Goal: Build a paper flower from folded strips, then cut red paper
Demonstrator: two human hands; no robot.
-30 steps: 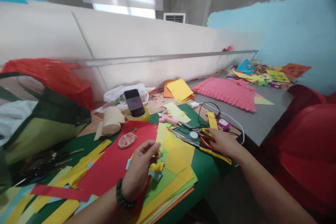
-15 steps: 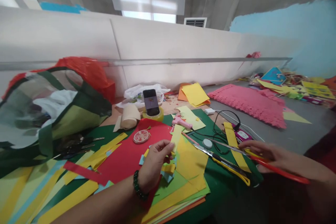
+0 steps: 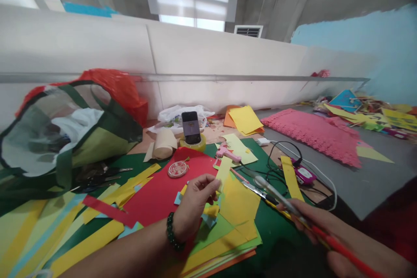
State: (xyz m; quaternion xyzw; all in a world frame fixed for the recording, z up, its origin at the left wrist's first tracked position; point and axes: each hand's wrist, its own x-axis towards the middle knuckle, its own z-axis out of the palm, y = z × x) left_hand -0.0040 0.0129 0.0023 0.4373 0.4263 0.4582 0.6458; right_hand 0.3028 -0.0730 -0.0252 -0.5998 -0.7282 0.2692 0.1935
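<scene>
In the head view my left hand (image 3: 199,197), a dark bead bracelet at its wrist, pinches a pale yellow paper strip (image 3: 224,169) upright between thumb and fingers. Small folded yellow and blue paper pieces (image 3: 210,215) lie beneath it. My right hand (image 3: 312,221) is wrapped round scissors (image 3: 339,245) with red and yellow handles; their metal blades, blurred, point toward the strip but stay apart from it. Partly under the scissors lies a yellow utility knife (image 3: 254,189). Beyond the strip rests a pink glue gun (image 3: 226,153).
Red card (image 3: 153,197) and a stack of coloured paper (image 3: 228,243) lie on the green mat. A phone (image 3: 190,128) leans by a tape roll (image 3: 195,144). An open bag (image 3: 107,139) stands left. Cables run round a purple power strip (image 3: 306,176); a pink cloth (image 3: 312,134) lies behind.
My right hand has moved down and turned the scissors, so their blades point more upward and left. My left hand keeps its pinch on the strip. The view has shifted slightly.
</scene>
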